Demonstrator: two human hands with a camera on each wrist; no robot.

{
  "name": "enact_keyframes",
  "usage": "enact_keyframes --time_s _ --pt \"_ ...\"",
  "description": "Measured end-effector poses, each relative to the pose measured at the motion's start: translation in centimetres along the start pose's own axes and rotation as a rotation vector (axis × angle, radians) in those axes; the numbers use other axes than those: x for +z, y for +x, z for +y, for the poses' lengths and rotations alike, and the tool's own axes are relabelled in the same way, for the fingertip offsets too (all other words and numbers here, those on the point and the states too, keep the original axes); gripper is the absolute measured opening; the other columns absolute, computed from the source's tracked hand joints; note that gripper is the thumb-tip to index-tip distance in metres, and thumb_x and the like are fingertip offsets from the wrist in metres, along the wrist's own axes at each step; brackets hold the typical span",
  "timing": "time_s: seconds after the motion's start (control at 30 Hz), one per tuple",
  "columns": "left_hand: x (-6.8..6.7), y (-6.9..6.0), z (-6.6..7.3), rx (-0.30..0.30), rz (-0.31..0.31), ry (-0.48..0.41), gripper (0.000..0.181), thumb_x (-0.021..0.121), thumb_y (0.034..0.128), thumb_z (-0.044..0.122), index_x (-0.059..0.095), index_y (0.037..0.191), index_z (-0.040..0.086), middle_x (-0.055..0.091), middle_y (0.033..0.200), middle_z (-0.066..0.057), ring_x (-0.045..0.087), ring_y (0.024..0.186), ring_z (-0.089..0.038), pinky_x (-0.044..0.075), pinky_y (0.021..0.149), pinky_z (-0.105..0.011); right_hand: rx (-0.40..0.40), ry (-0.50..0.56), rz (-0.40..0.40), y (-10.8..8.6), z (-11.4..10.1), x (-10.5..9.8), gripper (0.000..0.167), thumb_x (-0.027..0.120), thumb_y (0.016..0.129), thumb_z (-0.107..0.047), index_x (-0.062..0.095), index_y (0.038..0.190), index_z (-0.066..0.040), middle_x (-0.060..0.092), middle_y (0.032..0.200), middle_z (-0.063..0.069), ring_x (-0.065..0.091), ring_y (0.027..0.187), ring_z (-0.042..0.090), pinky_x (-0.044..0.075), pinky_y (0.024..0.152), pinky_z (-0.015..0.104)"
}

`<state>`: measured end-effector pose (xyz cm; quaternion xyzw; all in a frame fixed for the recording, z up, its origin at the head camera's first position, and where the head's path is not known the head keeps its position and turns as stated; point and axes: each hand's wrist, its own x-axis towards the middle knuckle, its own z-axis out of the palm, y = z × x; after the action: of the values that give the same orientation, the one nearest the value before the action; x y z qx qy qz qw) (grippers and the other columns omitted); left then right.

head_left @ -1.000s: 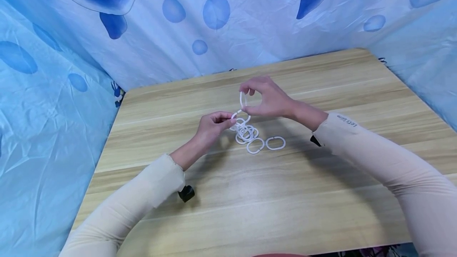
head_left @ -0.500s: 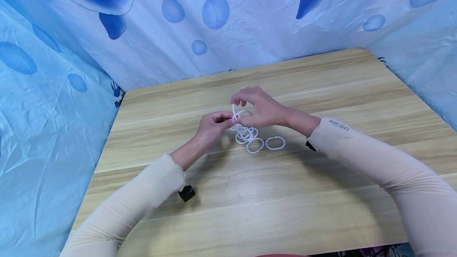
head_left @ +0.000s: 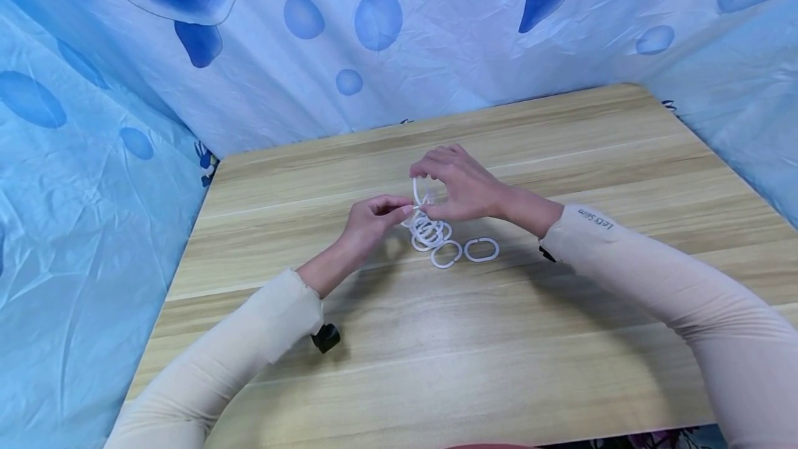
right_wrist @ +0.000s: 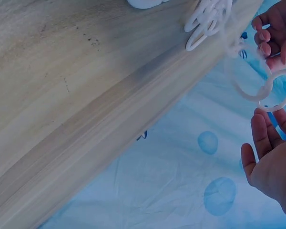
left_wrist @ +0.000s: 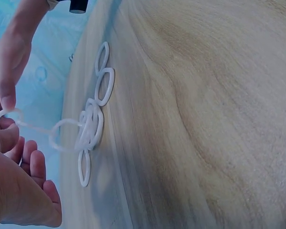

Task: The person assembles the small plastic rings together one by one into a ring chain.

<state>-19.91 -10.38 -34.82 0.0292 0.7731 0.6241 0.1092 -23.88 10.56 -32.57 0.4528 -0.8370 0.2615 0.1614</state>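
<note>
While the left hand (head_left: 373, 219) pinches a white link (right_wrist: 246, 96), the right hand (head_left: 466, 187), thumb spread, grips a second ring (head_left: 415, 189), apparently joining them; next calls for careful alignment.

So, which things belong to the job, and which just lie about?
In the job: left hand, right hand, white rings they hold; probably ring pile below and two rings beside it.

Just there: table, blue curtain, black wrist gadget.

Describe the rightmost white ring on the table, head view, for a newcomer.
On the wooden table, find the pile of white rings. Go right past one neighbouring ring to the end ring. It lies farthest right, its oval looking wider and flatter than that neighbour's.
</note>
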Motion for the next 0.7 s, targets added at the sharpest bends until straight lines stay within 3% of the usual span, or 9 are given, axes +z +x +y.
enact_keyframes --time_s 0.2,0.53,0.7 --pt "-0.06 0.07 0.17 -0.002 0.017 0.004 0.027 0.068 0.0911 0.021 0.070 0.110 0.001 0.069 0.093 -0.004 0.059 0.089 -0.019 0.047 0.094 -0.041 -0.004 -0.016 -0.004 -0.17 0.13 0.20 0.045 0.071 0.072 -0.027 0.063 0.111 -0.005 0.064 0.103 0.005 0.056 0.093 0.022 0.038 0.086 0.043" --pt "-0.01 0.09 0.44 0.040 -0.017 0.002 0.037 0.064 0.0934 0.032 0.068 0.111 -0.001 0.070 0.098 -0.013 0.059 0.096 -0.032 0.041 0.099 -0.050 -0.089 -0.085 0.040 -0.28 0.05 0.46 0.045 0.071 0.071 -0.028 0.064 0.109 -0.004 0.064 0.103 0.009 0.056 0.098 0.026 0.038 0.083 0.042" --pt "0.25 0.10 0.66 0.060 -0.017 -0.047 0.030 0.070 0.0898 0.026 0.071 0.108 0.002 0.071 0.090 -0.005 0.060 0.094 -0.031 0.044 0.097 -0.050 -0.153 -0.129 0.057 -0.11 -0.25 0.60 0.043 0.069 0.072 -0.026 0.064 0.108 -0.003 0.063 0.101 0.009 0.055 0.096 0.027 0.037 0.082 0.042"
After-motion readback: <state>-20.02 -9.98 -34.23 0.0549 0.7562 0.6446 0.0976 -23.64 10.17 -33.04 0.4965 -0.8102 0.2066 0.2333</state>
